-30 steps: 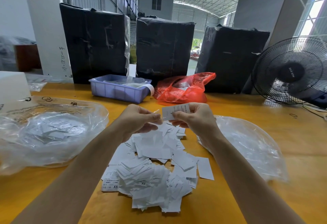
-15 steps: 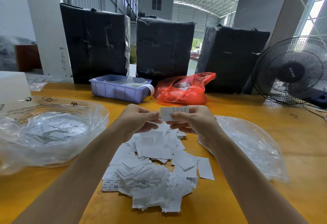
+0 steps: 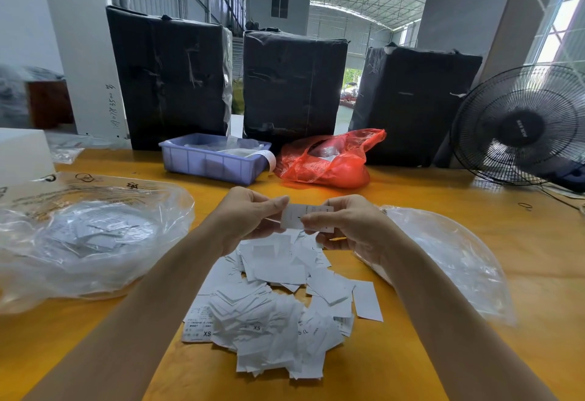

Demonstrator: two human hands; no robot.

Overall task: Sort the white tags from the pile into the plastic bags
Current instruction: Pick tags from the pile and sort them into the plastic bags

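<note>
While both hands are raised above the yellow table [image 3: 443, 198], they hold one white tag [image 3: 299, 215] between them: the left hand [image 3: 250, 217] pinches its left edge with thumb and fingertips, and the right hand [image 3: 345, 226] pinches its right part, thumb lying across the printed face and the other fingers curled behind. The tag sits roughly level, above the far end of the pile of white tags [image 3: 278, 315], which lies loose on the table between the forearms, some pieces showing "XS". A clear plastic bag [image 3: 95, 236] with white tags inside lies to the left of the pile, and a flatter clear plastic bag [image 3: 449, 258] lies to the right, partly behind the right forearm. Farther back stand a lilac plastic bin [image 3: 212, 160], a red plastic bag [image 3: 329, 160], three black wrapped bundles [image 3: 291, 84] and a black fan [image 3: 522, 125]
</note>
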